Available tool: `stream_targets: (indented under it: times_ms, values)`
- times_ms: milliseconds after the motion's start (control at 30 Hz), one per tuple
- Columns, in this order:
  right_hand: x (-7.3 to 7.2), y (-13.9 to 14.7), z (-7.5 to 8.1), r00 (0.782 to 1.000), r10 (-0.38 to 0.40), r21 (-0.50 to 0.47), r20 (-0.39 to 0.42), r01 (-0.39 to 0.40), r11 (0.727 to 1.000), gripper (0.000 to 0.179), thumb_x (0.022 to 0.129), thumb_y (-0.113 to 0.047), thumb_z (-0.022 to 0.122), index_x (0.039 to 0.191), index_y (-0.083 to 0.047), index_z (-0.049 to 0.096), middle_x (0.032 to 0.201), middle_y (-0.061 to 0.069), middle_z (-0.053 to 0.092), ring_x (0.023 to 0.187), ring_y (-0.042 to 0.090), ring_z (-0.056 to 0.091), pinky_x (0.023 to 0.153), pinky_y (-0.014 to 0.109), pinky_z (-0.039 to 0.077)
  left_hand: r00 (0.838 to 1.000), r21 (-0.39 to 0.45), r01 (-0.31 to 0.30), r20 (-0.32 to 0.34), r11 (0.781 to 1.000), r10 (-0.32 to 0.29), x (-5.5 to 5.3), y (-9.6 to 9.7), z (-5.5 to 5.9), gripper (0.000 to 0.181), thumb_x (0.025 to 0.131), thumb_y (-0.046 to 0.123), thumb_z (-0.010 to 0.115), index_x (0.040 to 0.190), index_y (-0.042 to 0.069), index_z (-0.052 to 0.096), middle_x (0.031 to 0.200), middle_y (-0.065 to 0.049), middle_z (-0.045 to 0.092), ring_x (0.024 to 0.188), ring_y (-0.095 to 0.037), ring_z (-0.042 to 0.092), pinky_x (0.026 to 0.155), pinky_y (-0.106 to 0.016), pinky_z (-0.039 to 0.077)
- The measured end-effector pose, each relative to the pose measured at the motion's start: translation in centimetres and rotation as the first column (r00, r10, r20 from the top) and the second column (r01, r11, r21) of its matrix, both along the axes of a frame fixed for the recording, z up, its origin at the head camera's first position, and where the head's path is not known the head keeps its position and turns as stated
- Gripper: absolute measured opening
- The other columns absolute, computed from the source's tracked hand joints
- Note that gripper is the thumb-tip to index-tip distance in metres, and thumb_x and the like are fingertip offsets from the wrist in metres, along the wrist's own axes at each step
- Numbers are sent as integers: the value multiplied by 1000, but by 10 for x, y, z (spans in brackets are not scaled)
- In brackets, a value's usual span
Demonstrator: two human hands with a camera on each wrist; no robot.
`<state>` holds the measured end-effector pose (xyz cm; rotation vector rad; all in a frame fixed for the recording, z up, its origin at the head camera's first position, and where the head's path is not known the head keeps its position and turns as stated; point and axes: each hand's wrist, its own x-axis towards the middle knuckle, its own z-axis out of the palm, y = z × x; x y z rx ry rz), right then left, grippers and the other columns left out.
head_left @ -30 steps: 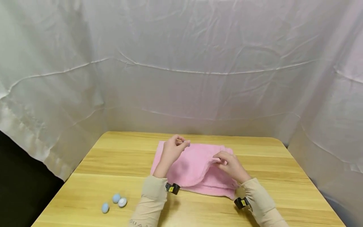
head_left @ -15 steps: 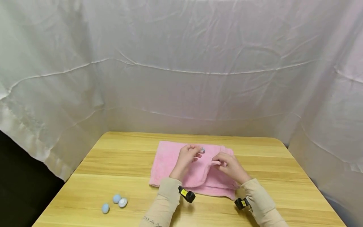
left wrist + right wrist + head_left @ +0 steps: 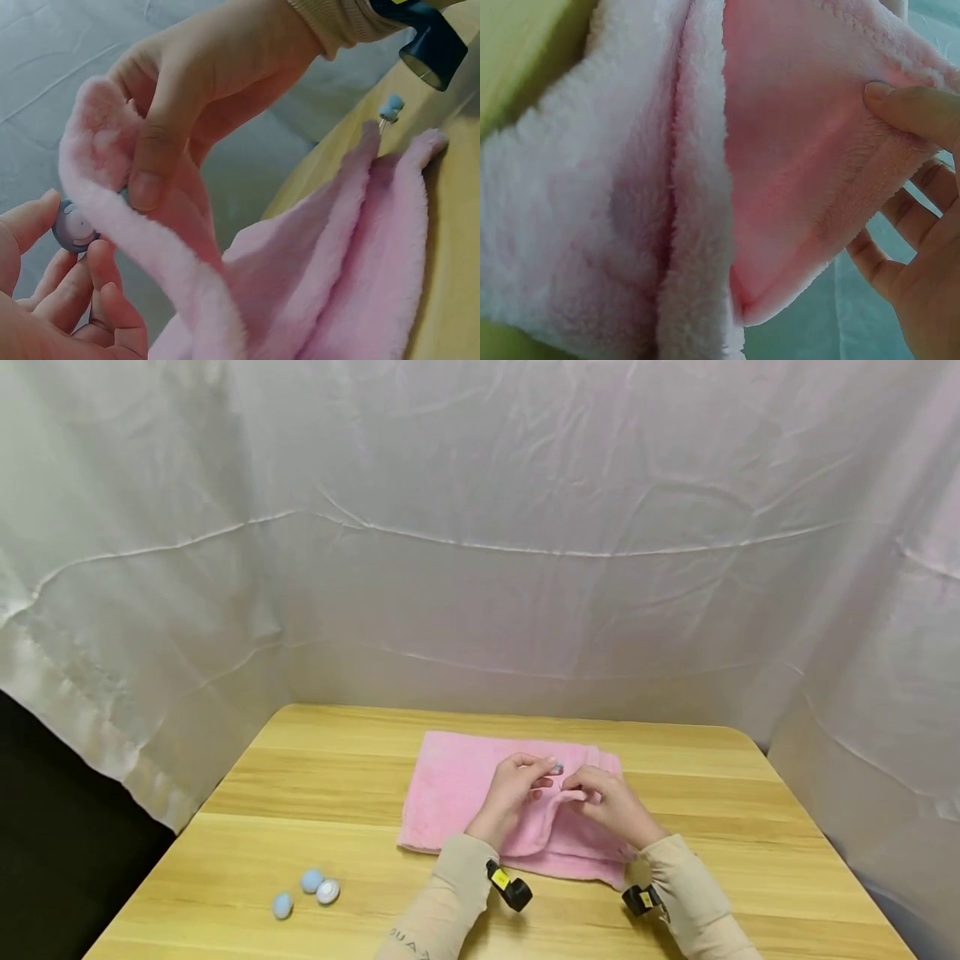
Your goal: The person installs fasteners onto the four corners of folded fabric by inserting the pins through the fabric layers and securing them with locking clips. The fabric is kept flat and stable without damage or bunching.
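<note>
My left hand (image 3: 513, 797) pinches a small round blue-grey button-like fastener (image 3: 75, 226) with a paler face, between thumb and fingers. In the left wrist view the fastener is right at the raised edge of a folded pink fleece blanket (image 3: 450, 785). My right hand (image 3: 615, 802) pinches that lifted edge, its thumb on the fabric (image 3: 810, 150) in the right wrist view. Part of a grey-blue piece shows by the right thumb in the left wrist view, mostly hidden by the cloth.
Several small rounded pieces lie on the wooden table (image 3: 315, 802) at front left: a blue one (image 3: 282, 906), another blue one (image 3: 312, 881) and a white-topped one (image 3: 327, 892). Small blue-green knobs (image 3: 390, 107) show beyond a blanket corner. Pale curtains (image 3: 487, 610) surround the table.
My left hand has moved right and slightly down across the blanket with the fastener, up to the lifted edge. The right hand has stayed nearly in place, holding the fabric.
</note>
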<state>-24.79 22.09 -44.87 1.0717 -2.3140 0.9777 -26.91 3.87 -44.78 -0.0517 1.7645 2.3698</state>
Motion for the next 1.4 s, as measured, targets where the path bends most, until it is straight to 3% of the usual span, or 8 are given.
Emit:
stream_targets:
  times_ms: [167,400,900,1400]
  values:
    - [0,0,0,1000,-10,-4,-9,10,1000,33,70,10,74,95,-11,70,85,-1,69,75,-2,52,64,20,48,1000,-12,-2,9,1000,2,1,3,-1,20,83,23,76,90,9,63,82,1,71,68,-8,63,58,-17,47]
    - [1,0,0,999,-28,8,39,28,1000,31,74,7,75,97,-14,70,88,-3,69,80,-3,54,67,20,49,1000,-21,14,2,1000,-14,3,2,-1,19,85,24,75,91,10,64,78,4,70,67,-8,63,56,-17,46]
    - [2,-1,1,998,-28,1,50,28,1000,31,74,7,74,97,-13,71,89,-2,70,80,-2,55,67,21,49,998,56,35,43,998,-37,4,4,-2,20,83,21,77,89,10,61,77,2,71,63,-6,63,51,-13,46]
    - [0,1,1,995,-72,-25,63,74,997,33,73,9,74,96,-12,69,90,0,71,81,-1,55,69,20,47,999,36,43,20,998,-44,3,6,-3,22,83,18,77,81,12,55,72,2,68,59,-5,61,52,-16,45]
